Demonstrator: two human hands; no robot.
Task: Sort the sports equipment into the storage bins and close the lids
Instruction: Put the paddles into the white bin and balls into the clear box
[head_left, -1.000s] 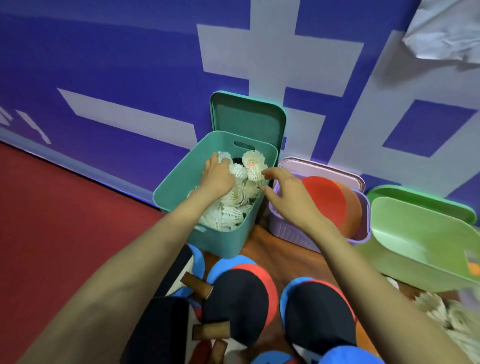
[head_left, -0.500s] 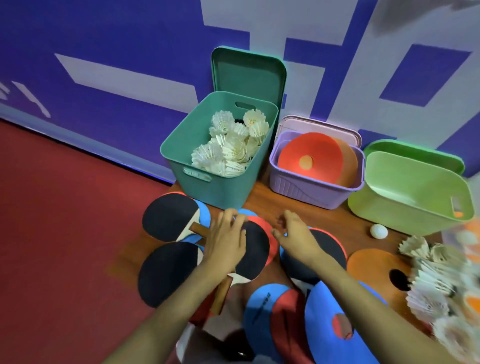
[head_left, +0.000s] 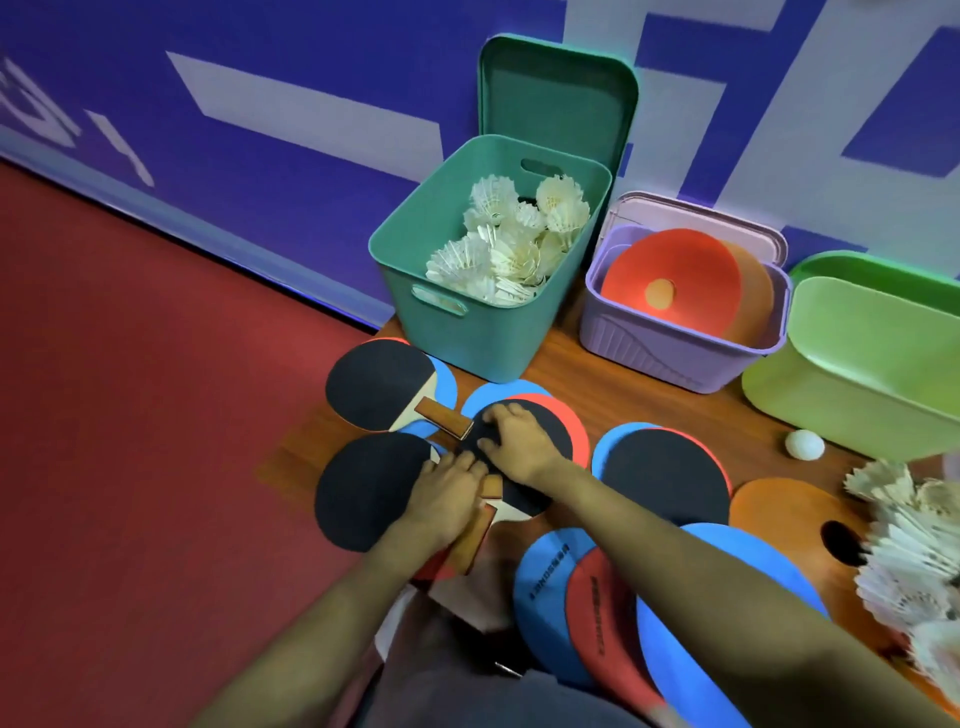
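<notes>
Low on a wooden board (head_left: 597, 384) laid on the red floor (head_left: 130, 415) against a blue wall, both hands work among scattered table tennis paddles. The left grip (head_left: 447, 499) lies over the wooden handle (head_left: 470, 545) of one paddle, with its fingers reaching forward; whether they close round the handle cannot be told. The right grip (head_left: 514, 436) rests just beside it on the black face of a red-rimmed paddle (head_left: 556, 431), with its fingers bent, spread and pressing down, pinching nothing. Two more black paddles (head_left: 374, 384) lie to the left, and others overlap nearer the person. Behind them stands a teal bin (head_left: 447, 338) holding white shuttlecocks (head_left: 509, 244), its lid (head_left: 556, 93) upright against the wall. Next to it, a purple bin (head_left: 649, 343) holds red and orange discs (head_left: 675, 280). A green bin (head_left: 841, 405) sits farthest right, with a white ball (head_left: 804, 445) near its base. Loose shuttlecocks (head_left: 909, 545) are piled at the right edge.
</notes>
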